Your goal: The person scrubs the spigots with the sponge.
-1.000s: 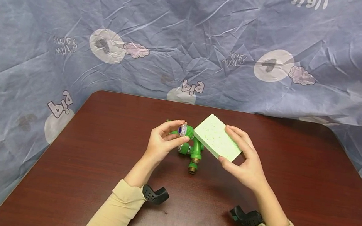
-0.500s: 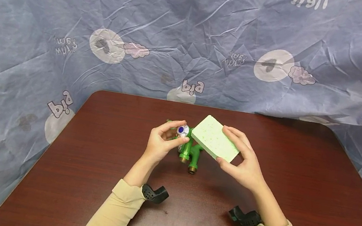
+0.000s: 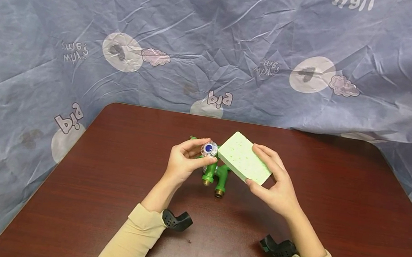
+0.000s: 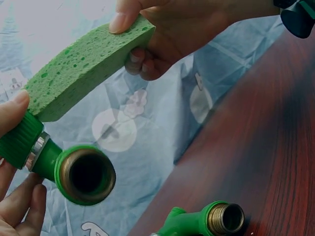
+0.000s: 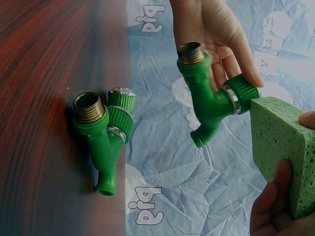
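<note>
My left hand (image 3: pixel 181 160) pinches the ribbed knob of a green tap (image 5: pixel 199 93) between thumb and fingers, above the table. Its clear knob end with a blue centre (image 3: pixel 209 148) faces the head camera, and its brass-threaded inlet (image 4: pixel 88 174) is bare. In my right hand (image 3: pixel 279 186) is a pale green sponge (image 3: pixel 245 157), gripped along its right side, with the thumb on one edge and fingers on the other. One corner of the sponge meets the tap's knob in the right wrist view. A second green tap (image 5: pixel 101 147) lies on the table beneath.
The dark red-brown table (image 3: pixel 114 154) ends at a far edge, with a wrinkled blue-grey printed cloth (image 3: pixel 202 48) hanging behind it. Black wrist mounts (image 3: pixel 177 220) sit on both forearms.
The held tap has turned, so its knob end now faces the head camera instead of left, and its threaded inlet has swung left. The right hand and sponge have shifted slightly left.
</note>
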Tool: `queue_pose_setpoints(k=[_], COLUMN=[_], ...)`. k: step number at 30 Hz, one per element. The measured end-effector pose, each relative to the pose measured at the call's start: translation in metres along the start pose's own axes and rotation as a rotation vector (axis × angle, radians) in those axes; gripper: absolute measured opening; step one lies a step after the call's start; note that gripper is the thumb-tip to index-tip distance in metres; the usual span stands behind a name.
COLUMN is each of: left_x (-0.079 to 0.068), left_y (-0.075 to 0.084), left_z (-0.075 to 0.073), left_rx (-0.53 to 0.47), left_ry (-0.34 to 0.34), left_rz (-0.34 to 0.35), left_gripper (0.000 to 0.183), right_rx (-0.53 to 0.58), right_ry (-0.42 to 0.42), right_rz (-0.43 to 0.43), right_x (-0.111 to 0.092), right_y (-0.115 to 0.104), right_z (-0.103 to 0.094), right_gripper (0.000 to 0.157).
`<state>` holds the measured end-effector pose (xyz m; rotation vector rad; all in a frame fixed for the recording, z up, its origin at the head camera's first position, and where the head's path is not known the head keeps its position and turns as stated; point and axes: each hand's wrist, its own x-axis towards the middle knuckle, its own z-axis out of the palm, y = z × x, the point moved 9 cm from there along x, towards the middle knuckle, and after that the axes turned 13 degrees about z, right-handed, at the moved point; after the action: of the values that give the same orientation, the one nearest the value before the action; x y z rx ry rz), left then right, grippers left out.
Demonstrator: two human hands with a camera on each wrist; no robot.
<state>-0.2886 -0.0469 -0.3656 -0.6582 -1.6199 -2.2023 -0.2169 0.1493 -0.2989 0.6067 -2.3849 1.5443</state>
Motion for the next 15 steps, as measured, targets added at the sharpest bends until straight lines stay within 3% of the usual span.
queue_pose_setpoints(k=[7, 15], left_x=[0.001, 0.002], left_y=[0.003, 0.012], left_z=[0.003, 0.011], left_rx=[-0.020, 0.012], left_ry=[-0.046, -0.198], left_rz=[0.045, 0.099], left_gripper=[0.049, 0.056], right_rx=[0.006, 0.040], right_ry=[0.005, 0.013], right_rz=[-0.006, 0.004], right_x=[0.001, 0.002], right_y=[0.001, 0.004], right_z=[0.001, 0.000], right_gripper=[0.065, 0.064])
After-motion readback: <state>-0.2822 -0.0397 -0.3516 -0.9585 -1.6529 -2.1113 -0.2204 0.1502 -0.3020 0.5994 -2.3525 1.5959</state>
